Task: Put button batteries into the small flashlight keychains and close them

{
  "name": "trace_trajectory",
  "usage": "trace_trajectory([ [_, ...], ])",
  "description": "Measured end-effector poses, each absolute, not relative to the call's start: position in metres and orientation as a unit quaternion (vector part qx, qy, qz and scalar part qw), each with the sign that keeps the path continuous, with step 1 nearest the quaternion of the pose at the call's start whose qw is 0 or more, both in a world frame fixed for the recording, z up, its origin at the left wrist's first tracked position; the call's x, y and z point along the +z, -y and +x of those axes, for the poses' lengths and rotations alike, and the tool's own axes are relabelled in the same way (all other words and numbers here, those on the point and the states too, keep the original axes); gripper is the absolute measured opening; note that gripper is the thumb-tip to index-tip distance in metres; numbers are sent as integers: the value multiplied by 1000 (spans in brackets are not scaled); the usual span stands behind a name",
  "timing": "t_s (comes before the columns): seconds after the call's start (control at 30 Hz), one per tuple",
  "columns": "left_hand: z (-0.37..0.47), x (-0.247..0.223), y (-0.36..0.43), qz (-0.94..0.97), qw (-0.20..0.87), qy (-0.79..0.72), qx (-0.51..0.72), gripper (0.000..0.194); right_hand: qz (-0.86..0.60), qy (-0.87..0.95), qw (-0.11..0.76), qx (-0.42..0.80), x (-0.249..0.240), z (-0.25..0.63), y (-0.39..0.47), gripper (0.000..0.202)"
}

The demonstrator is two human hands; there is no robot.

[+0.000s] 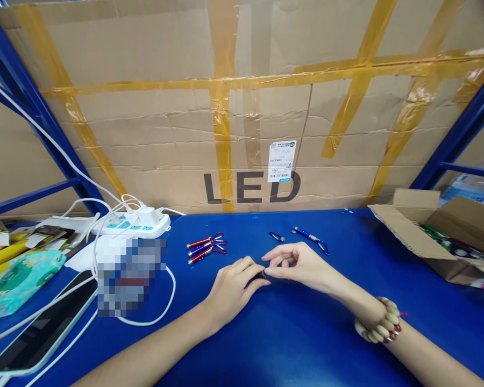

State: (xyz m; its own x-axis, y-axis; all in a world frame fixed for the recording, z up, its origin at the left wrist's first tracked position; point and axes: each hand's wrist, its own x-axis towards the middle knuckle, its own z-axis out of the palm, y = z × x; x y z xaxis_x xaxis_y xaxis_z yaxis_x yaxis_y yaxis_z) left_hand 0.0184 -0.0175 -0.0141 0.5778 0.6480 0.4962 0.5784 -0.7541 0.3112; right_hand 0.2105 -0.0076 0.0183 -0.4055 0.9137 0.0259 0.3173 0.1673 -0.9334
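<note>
My left hand [234, 285] and my right hand [296, 262] meet over the blue tabletop. Both pinch a small dark round piece [263, 274], mostly covered by the fingers; its kind cannot be made out. Beyond my right hand lies a blue keychain flashlight [307, 235] with a carabiner clip at its right end. A loose dark carabiner end piece [277, 236] rests left of it. Further left, a red keychain flashlight [199, 243], a purple one [201, 249] and a second red one [201, 256] lie side by side, clips to the right.
At left are a white power strip [135, 228] with cables, a phone [44, 328], a blurred-out item [129, 277] and yellow packages [8, 258]. An open cardboard box [447, 252] of small parts stands right. A large taped carton [177, 134] walls the back.
</note>
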Motion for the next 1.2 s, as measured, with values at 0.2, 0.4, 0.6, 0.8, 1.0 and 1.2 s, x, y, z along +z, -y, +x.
trace_trajectory([
  [0.2,18,-13,16,886,83,-346,299,20,-444,693,313,475,13,204,8,39],
  [0.4,20,-12,18,864,108,-375,317,15,-496,685,415,335,27,224,-3,39],
  [0.6,20,-10,20,868,102,-370,316,14,-626,683,377,-22,23,272,-28,19],
  [0.8,20,-11,20,873,62,-362,321,15,-612,757,223,-40,0,277,-39,24],
  [1.0,19,-11,20,883,52,-342,316,16,-560,803,203,-34,-6,273,-42,30],
  [1.2,19,-9,20,884,84,-335,315,17,-534,824,177,-60,-10,269,-43,33],
])
